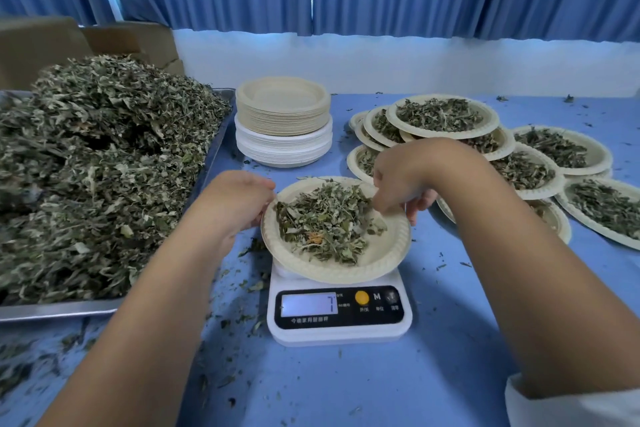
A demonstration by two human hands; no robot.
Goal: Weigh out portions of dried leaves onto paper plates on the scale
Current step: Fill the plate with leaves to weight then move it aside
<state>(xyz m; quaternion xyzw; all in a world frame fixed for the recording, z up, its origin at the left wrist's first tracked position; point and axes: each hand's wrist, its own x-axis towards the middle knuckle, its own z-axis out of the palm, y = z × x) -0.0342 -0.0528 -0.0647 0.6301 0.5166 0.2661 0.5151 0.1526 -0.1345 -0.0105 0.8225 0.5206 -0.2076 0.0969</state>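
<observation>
**Left hand (239,204) on the plate rim, right hand (403,180) blurred at the other side**

Far left of the scale (339,333), a metal tray (59,312) is seen, and a big heap of dried leaves (104,166) is piled in it. Just left of the scale, the left hand is curled against the left rim of the paper plate (388,253) and the rim is gripped by it. Behind the scale, a stack of empty plates (283,121) is placed on the blue table (346,385). The paper plate is held above the scale platform and is tilted, with a portion of leaves (322,222) lying in it. The digit 7 is shown on the display (308,304). At the right rim of this plate, the fingers of the right hand are bent downward, but they are blurred. Whether the rim or some leaves are pinched cannot be told. To the right of the scale and behind it, many filled plates (561,149) are laid overlapping each other.
</observation>
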